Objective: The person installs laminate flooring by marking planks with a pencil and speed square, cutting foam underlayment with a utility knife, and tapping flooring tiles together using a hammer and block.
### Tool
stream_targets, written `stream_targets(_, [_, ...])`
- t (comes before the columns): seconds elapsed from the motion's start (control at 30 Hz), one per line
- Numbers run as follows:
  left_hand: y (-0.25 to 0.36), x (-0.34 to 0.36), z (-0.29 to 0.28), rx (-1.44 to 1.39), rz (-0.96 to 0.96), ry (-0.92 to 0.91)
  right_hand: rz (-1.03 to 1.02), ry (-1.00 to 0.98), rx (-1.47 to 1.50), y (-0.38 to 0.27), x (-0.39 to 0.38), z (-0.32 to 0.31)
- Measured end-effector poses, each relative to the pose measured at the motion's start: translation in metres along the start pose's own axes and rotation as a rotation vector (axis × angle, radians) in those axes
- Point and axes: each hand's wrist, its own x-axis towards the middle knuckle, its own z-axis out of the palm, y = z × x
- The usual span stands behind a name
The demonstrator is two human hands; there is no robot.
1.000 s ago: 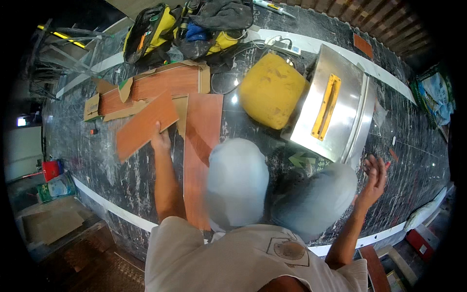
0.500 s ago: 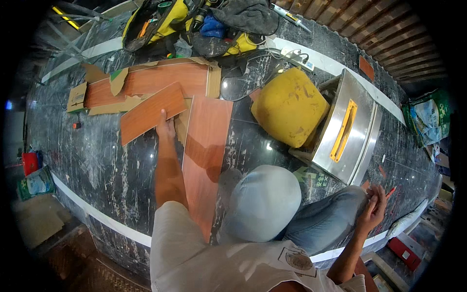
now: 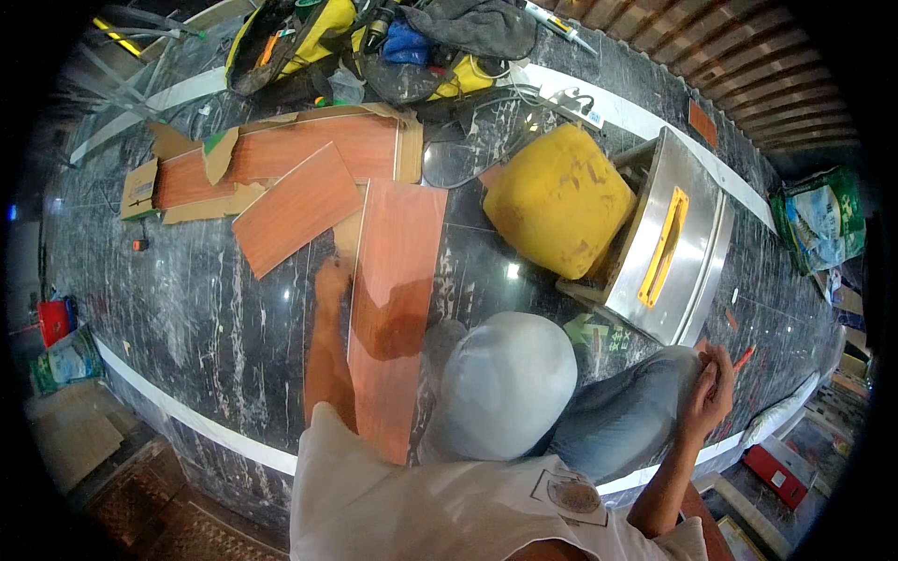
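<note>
My left hand (image 3: pixel 332 280) is over the dark floor, just below a short reddish-brown floorboard (image 3: pixel 297 210) and beside a long one (image 3: pixel 398 309). Its fingers are blurred, and I cannot make out their shape. The short board rests at a slant with its upper end on torn cardboard packaging (image 3: pixel 150 187) around another floorboard (image 3: pixel 318 145). Near my right knee, my right hand (image 3: pixel 713 397) is closed, with a slim red pencil (image 3: pixel 744 357) sticking out past its fingers.
A yellow-topped stool (image 3: pixel 559 201) and a metal case with a yellow handle (image 3: pixel 655 248) stand to the right. At the back lie a yellow-and-black tool bag (image 3: pixel 318 42), a sealant tube (image 3: pixel 559 28) and cables. An orange tape measure (image 3: pixel 140 245) sits on the left floor.
My left hand has let go of the short floorboard and moved down toward me. That board now lies slightly flatter on the packaging. My right hand has barely moved.
</note>
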Motion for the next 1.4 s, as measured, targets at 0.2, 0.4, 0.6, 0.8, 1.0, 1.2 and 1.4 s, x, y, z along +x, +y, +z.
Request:
stream_targets(0.2, [0.101, -0.066, -0.013, -0.261, -0.137, -0.107, 0.042, 0.003, 0.033, -0.003, 0.004, 0.003])
stream_targets(0.4, [0.091, -0.103, -0.002, -0.405, -0.165, -0.234, 0.049, 0.035, 0.002, -0.009, 0.005, 0.005])
stream_targets(0.6, [0.101, -0.151, 0.009, -0.185, 0.067, 0.338, -0.049, 0.014, 0.099, -0.034, 0.015, 0.014])
stream_targets(0.8, [0.184, -0.118, -0.157, -0.450, 0.040, 0.303, -0.012, -0.368, 0.653, -0.104, 0.016, 0.051])
stream_targets(1.0, [0.324, -0.063, -0.337, -0.884, 0.430, -0.213, 0.142, -0.682, 1.270, -0.180, 0.057, 0.133])
stream_targets(1.2, [0.479, -0.074, -0.379, -0.024, 0.828, 0.123, 0.484, -0.458, 1.975, -0.228, 0.086, 0.134])
stream_targets(1.4, [0.425, -0.190, -0.274, -0.484, 0.659, 0.526, 0.620, -0.143, 2.092, -0.207, 0.113, 0.143])
